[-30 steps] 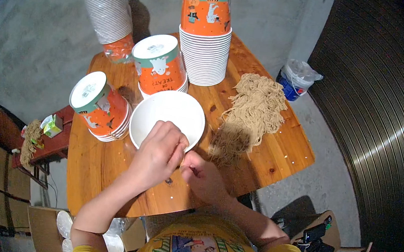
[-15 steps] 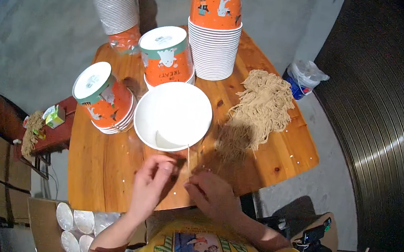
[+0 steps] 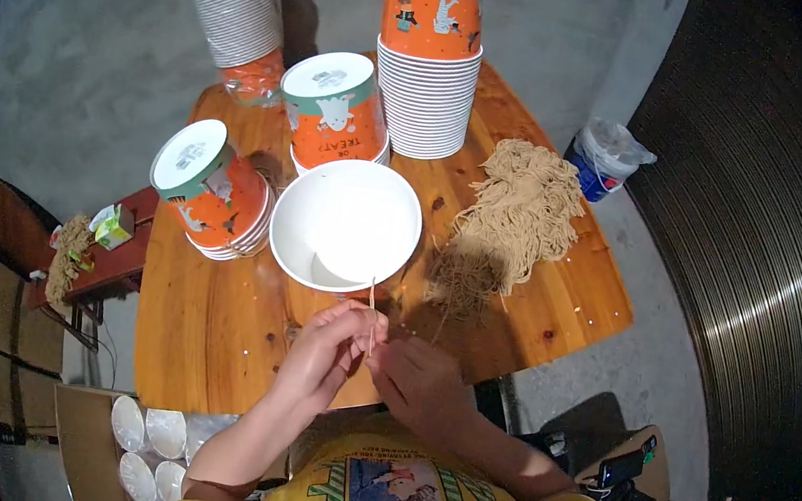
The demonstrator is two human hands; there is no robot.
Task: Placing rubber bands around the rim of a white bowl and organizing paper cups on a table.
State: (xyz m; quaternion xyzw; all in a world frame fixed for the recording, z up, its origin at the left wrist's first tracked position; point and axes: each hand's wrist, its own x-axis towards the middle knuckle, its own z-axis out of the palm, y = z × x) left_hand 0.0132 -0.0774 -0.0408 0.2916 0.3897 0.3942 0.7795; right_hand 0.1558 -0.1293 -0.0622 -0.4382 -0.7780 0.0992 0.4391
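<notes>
Just in front of a white paper bucket [image 3: 344,228], my left hand [image 3: 331,347] and my right hand [image 3: 423,378] meet at the table's near edge. Both are closed on a thin tan cord [image 3: 373,292], whose upper end sticks up from between the fingers against the bucket's rim. My right hand's fingertips are partly hidden behind its back. The bucket opens toward me, and its inside is white. To its right lies a heap of loose tan cords [image 3: 525,206], partly in shadow.
Upside-down orange-and-green buckets [image 3: 213,189] stand at the left, with another short stack [image 3: 335,117] behind the white one. Taller stacks [image 3: 426,103] rise at the back of the wooden table [image 3: 210,337]. A box of wrapped white lids [image 3: 127,424] sits below the near left edge.
My left hand has moved right and slightly up, so it now joins my right hand at the cord. The right hand stays nearly in place.
</notes>
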